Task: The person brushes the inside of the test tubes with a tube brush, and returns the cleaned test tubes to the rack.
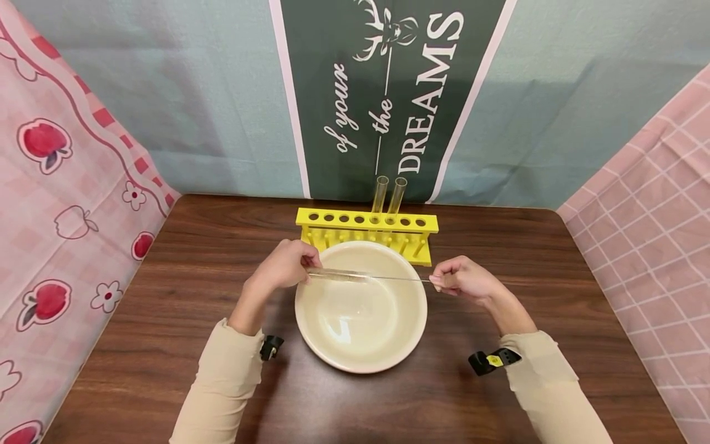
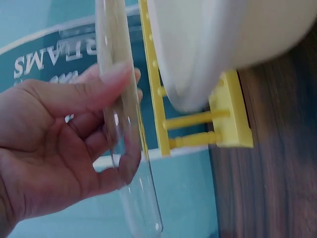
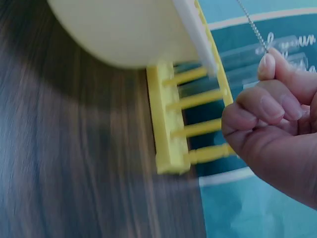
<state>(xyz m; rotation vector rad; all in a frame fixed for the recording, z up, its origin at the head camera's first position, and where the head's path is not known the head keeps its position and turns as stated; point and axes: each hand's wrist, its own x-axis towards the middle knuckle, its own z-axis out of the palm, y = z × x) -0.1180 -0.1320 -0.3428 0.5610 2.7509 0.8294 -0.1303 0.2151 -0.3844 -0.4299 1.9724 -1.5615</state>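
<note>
In the head view, my left hand (image 1: 285, 264) grips a clear glass test tube (image 1: 337, 275) lying nearly level above a cream basin (image 1: 362, 369). The left wrist view shows the thumb and fingers around the tube (image 2: 143, 198), its rounded end pointing down; something pale, like bristles, fills its upper part. My right hand (image 1: 466, 280) pinches the end of a thin twisted-wire handle of a test tube brush (image 1: 396, 279). That wire (image 3: 255, 30) runs leftward into the tube's mouth. The brush head shows only faintly through the glass.
Behind the basin stands a yellow test tube rack (image 1: 344, 218) with two upright test tubes (image 1: 379, 200) in it. The wooden table (image 1: 499, 246) meets a printed cloth backdrop (image 1: 222, 111) at the back, with pink cloths on both sides.
</note>
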